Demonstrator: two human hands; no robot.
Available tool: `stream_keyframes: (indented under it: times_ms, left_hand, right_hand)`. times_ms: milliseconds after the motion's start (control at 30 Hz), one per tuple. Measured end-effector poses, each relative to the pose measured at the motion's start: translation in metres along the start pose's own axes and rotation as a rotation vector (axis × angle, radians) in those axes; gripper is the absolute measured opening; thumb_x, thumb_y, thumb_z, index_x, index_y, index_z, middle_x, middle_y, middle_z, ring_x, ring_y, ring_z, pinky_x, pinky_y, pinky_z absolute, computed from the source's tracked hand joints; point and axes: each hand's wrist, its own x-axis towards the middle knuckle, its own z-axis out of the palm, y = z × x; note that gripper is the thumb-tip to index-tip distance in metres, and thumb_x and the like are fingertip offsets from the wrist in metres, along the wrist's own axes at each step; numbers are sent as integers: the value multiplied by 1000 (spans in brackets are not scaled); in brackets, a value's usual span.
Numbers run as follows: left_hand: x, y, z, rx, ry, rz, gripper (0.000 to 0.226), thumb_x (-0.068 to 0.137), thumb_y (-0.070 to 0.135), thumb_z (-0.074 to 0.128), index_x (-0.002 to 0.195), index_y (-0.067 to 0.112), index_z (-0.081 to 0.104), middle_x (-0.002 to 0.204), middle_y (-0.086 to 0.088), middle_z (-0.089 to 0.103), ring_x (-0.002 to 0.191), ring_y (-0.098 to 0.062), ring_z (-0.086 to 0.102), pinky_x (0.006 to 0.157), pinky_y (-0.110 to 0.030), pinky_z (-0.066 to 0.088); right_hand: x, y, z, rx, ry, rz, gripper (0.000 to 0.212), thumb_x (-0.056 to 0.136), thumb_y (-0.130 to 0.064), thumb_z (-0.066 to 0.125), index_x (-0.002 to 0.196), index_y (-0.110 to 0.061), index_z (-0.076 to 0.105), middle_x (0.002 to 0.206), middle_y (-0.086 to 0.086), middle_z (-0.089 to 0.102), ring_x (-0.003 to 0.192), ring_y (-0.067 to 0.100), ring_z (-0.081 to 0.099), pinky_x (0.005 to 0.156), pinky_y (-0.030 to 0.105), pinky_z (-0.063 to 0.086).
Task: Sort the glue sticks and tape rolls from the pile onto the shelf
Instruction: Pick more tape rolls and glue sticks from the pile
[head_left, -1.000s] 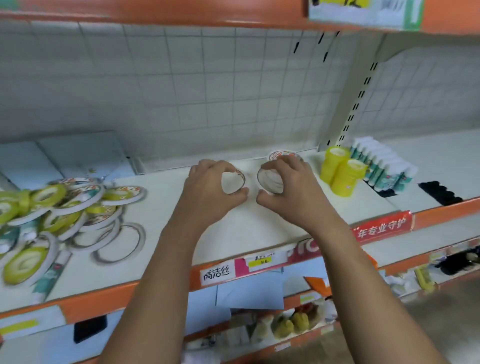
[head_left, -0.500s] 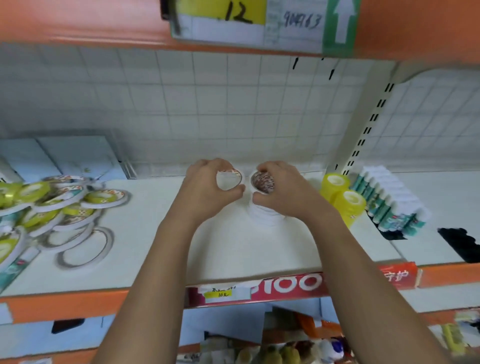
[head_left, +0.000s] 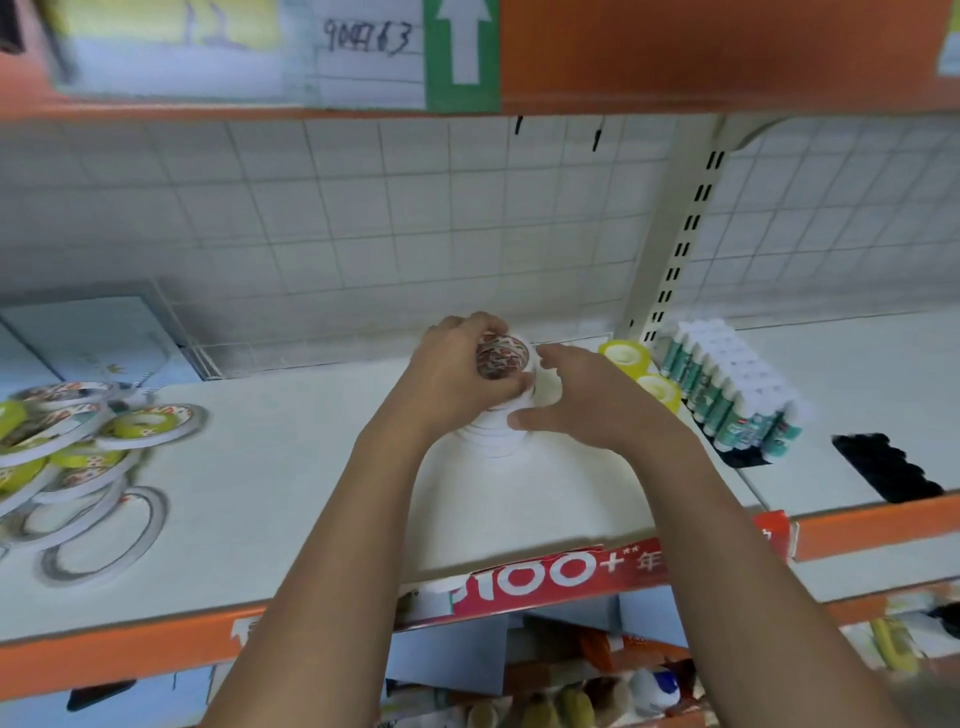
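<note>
The left hand (head_left: 457, 376) grips a tape roll (head_left: 501, 356) on the stack (head_left: 491, 439); the right hand (head_left: 584, 402), grip loose, touches it. Right of the grip stand glue sticks (head_left: 727, 384); left, the pile (head_left: 67, 441) (many rolls) waits.

Centre of the shelf (head_left: 311, 519): a stack of tape rolls (head_left: 493, 436), with the left hand (head_left: 452, 374) gripping its top roll (head_left: 501, 356) and the right hand (head_left: 582, 400) against its right side. Just right: two single rolls (head_left: 623, 356), one before the other. Beyond them: a block of glue sticks (head_left: 727, 384), then a tray (head_left: 883, 467). Far left: the pile (head_left: 67, 441), with boxes (head_left: 88, 338) behind it.
</note>
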Motion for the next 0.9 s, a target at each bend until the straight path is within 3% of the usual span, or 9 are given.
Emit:
stream_keyframes:
  times_ms: [200, 233, 300, 367, 467, 733, 900]
  left_hand:
    - [-3, -11, -4, -65, -104, -52, 91, 63, 55, 83, 139, 25, 43, 136, 6, 47, 128, -11, 44, 107, -34, 40]
    - [-5, -17, -6, -91, -117, -61, 88, 62, 53, 85, 136, 26, 46, 133, 8, 50, 125, -3, 46, 104, -25, 41]
    - [-9, -26, -12, -128, -127, -54, 61, 60, 48, 88, 110, 36, 54, 110, 20, 59, 100, 17, 53, 83, -5, 43]
    - [-11, -32, -17, -145, -148, -65, 51, 61, 46, 88, 99, 32, 58, 98, 18, 65, 91, 9, 59, 71, -10, 46]
    - [-8, -37, -16, -202, -156, -86, 57, 62, 41, 89, 111, 27, 63, 102, 16, 69, 92, 1, 63, 78, -23, 52]
    - [-3, -42, -8, -222, -98, -133, 68, 55, 43, 92, 114, 25, 63, 103, 15, 69, 88, 3, 62, 70, -15, 47]
    - [-6, -41, -5, -219, -46, -141, 66, 52, 49, 91, 108, 26, 64, 99, 12, 69, 88, -6, 63, 74, -26, 53]
  right_hand:
    - [4, 0, -1, 55, -15, 3, 65, 61, -57, 79, 116, -26, 62, 102, -15, 63, 91, 3, 61, 81, 36, 56]
    - [6, -1, -2, 63, -23, -15, 63, 60, -58, 77, 115, -29, 63, 99, -17, 64, 91, -1, 60, 82, 35, 56]
    - [10, -4, -3, 47, -50, -33, 61, 60, -58, 79, 113, -32, 66, 100, -18, 66, 91, -1, 60, 84, 34, 55]
    - [15, -6, -5, 45, -84, -5, 57, 59, -54, 83, 108, -30, 68, 98, -13, 69, 88, 7, 63, 82, 38, 55]
    - [20, -7, -8, 25, -101, 28, 52, 57, -51, 86, 97, -23, 70, 92, -3, 70, 84, 18, 65, 76, 42, 54]
    - [21, -11, -10, 69, -133, 30, 48, 56, -38, 90, 97, -22, 72, 93, -2, 72, 89, 18, 67, 82, 42, 56]
    - [26, -12, -7, -9, -128, 6, 46, 55, -40, 89, 91, -17, 72, 90, 2, 70, 85, 18, 65, 76, 39, 56]
